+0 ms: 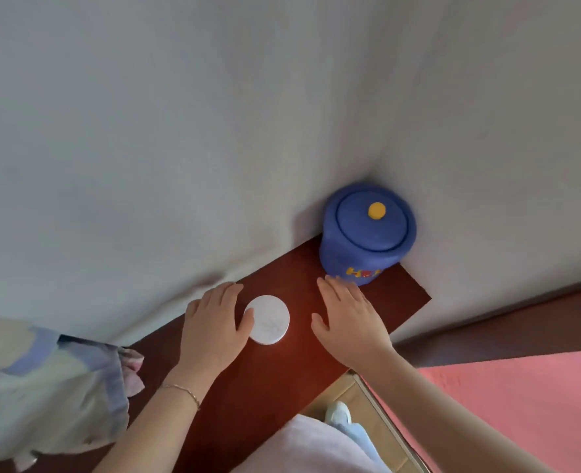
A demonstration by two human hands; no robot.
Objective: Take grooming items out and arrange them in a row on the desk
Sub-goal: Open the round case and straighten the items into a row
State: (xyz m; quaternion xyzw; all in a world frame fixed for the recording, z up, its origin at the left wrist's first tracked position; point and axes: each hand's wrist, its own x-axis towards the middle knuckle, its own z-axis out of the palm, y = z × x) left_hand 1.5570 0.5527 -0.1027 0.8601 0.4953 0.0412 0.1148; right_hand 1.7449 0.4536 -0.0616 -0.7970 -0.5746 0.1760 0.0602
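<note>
A round white case (270, 319) lies flat on the dark red-brown desk (265, 380). My left hand (214, 322) rests beside it with straight fingers, the thumb touching its left edge. My right hand (348, 319) hovers flat over the desk to the right of the case, fingertips close to the base of a blue lidded jar (367, 233) with a yellow knob and coloured letters. The jar stands in the far corner where two white walls meet, its lid on.
Pale patterned cloth (43, 387) lies over the desk's left end. A pink surface (521, 404) fills the lower right beyond the desk. White walls border the desk at the back and right. My clothing and a shoe (338, 413) show below the front edge.
</note>
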